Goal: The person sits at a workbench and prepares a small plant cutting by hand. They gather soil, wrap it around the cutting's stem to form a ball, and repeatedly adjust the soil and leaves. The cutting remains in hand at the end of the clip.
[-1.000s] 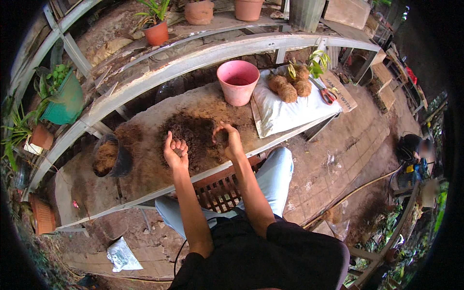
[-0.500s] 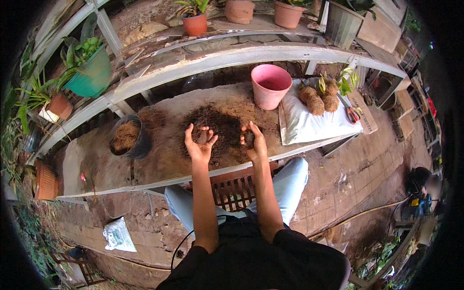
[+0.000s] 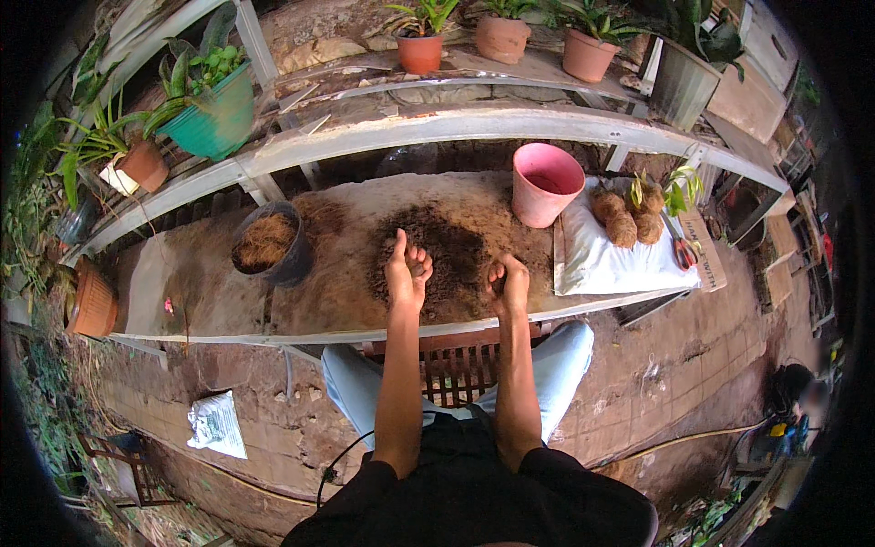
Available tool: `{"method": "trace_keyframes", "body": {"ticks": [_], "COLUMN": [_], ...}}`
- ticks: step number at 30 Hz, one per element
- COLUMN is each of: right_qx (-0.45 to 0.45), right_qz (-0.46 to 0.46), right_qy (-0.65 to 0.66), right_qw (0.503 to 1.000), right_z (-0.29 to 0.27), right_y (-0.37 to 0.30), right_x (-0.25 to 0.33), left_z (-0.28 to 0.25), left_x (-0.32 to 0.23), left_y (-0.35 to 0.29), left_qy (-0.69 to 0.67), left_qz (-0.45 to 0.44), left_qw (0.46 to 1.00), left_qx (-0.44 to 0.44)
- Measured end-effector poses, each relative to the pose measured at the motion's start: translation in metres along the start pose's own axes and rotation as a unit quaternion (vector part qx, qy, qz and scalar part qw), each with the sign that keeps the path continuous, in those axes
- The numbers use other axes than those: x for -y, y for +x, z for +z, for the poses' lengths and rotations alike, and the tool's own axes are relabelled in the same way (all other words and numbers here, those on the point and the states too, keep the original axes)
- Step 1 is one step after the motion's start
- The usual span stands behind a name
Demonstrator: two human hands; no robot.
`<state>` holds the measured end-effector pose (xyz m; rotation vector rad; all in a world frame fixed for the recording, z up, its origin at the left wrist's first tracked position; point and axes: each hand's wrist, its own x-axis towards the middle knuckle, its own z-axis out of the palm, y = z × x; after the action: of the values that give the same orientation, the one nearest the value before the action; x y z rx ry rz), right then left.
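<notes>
The bench (image 3: pixel 365 193) was the biggest thing before me, running left to right, with the white sack (image 3: pixel 592 264) lying flat on its right part. Next came the dark soil (image 3: pixel 447 260), spread loose on the middle of the bench top, straight ahead of me. The black pot (image 3: pixel 293 258), with brown fibre (image 3: pixel 264 239) inside, stood to the left, well apart from the soil; the pink pot (image 3: pixel 540 208) stood upright on the far right side, just beside the sack. On the sack sat a cluster of fibrous balls (image 3: pixel 622 230). My left hand (image 3: pixel 409 273) was at the near left part of the soil, fingers partly bent and thumb standing clear; my right hand (image 3: pixel 509 284) was by the soil's right edge, fingers curled further in. Whether either clasped any soil I could not tell, the palms being partly hidden. To handle it well, I judged, both palms needed to face each other, low down, drawing the crumbs inward with light pressure and away from the near edge, where they could easily spill into my lap.
</notes>
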<state>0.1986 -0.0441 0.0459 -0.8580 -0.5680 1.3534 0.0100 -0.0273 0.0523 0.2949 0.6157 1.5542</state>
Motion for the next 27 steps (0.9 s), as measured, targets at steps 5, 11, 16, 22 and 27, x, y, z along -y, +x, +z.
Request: {"method": "trace_keyframes", "body": {"ticks": [5,11,16,22,27], "right_qx": [-0.033,0.068,-0.023,-0.043,-0.026], "right_qz": [-0.054,0.058,0.049,0.053,0.038], "right_qy": [0.082,0.2,0.218,0.14,0.13], "right_qw": [0.995,0.976,0.974,0.988,0.99], "right_z": [0.024,-0.013,-0.013,-0.008,-0.009], "right_y": [-0.004,0.003,0.009,0.001,0.0], "right_x": [0.001,-0.002,-0.005,0.001,0.005], "left_z": [0.018,-0.002,0.005,0.004,0.011], "left_x": [-0.004,-0.003,-0.01,-0.007,-0.011], "left_y": [-0.005,-0.002,-0.003,-0.005,-0.01], "left_qy": [-0.051,-0.069,-0.116,-0.091,-0.031], "left_qz": [0.002,0.013,-0.013,-0.039,0.0], "left_qw": [0.999,0.996,0.989,0.992,0.999], "left_qx": [0.014,0.051,0.094,0.084,0.037]}}
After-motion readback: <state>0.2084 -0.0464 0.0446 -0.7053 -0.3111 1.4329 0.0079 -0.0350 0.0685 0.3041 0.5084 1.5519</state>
